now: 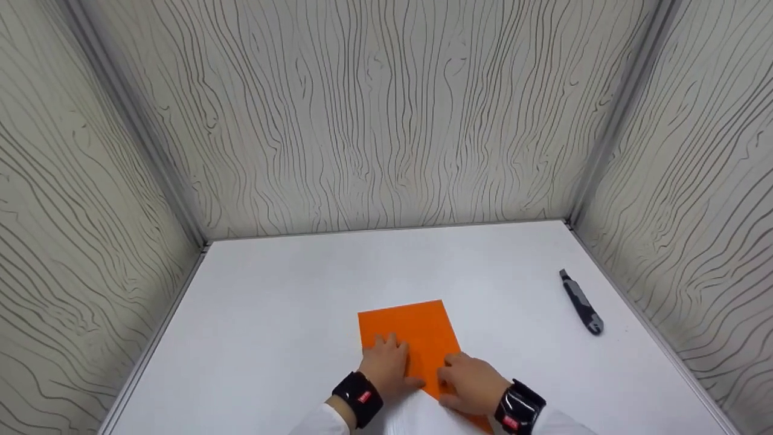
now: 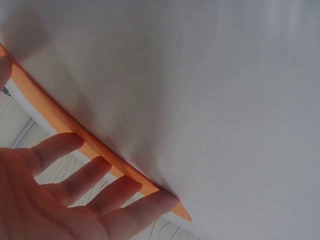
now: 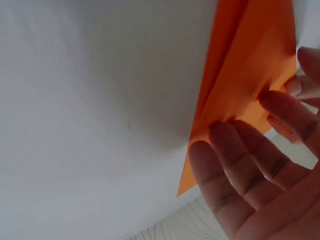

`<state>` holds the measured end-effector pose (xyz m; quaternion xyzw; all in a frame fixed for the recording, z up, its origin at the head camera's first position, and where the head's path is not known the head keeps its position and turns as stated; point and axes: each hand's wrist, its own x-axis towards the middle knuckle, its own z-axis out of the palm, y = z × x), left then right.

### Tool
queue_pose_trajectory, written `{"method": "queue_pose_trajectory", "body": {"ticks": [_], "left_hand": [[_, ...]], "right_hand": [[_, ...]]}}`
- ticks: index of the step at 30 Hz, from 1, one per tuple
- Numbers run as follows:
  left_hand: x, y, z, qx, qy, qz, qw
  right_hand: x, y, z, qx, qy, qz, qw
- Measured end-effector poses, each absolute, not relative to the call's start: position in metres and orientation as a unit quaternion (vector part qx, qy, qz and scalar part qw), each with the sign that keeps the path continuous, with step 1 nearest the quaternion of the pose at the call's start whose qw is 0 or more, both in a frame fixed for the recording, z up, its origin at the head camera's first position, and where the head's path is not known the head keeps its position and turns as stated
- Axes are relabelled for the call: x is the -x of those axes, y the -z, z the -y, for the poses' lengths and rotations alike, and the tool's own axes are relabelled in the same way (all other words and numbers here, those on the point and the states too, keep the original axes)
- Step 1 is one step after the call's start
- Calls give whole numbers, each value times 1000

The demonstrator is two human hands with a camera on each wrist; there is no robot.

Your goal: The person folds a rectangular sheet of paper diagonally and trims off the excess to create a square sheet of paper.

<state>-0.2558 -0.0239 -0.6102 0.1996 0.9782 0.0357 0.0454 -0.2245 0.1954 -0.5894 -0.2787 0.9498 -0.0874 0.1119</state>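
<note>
At six o'clock on the flat white table [image 1: 284, 290] lies thin orange paper [image 1: 413, 323], the left hand [image 1: 384, 367] resting spread-fingered at its eight o'clock, the right hand [image 1: 475, 384] touching its four o'clock with loosely bent fingers.

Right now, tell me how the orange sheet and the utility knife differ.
The orange sheet is broad; the utility knife is slim. The sheet is orange, the knife black and grey. The left hand and right hand touch the sheet; neither touches the knife. Both lie on the white table.
</note>
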Motion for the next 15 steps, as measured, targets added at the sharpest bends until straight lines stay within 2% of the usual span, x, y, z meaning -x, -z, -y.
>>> {"method": "queue_pose_trajectory", "body": {"ticks": [10,15], "left_hand": [[254,604,19,-212,8,-974,85],[252,608,19,-245,4,-967,67]], "right_hand": [[267,594,-205,263,141,-947,122],[281,598,-207,255,154,-947,119]]}}
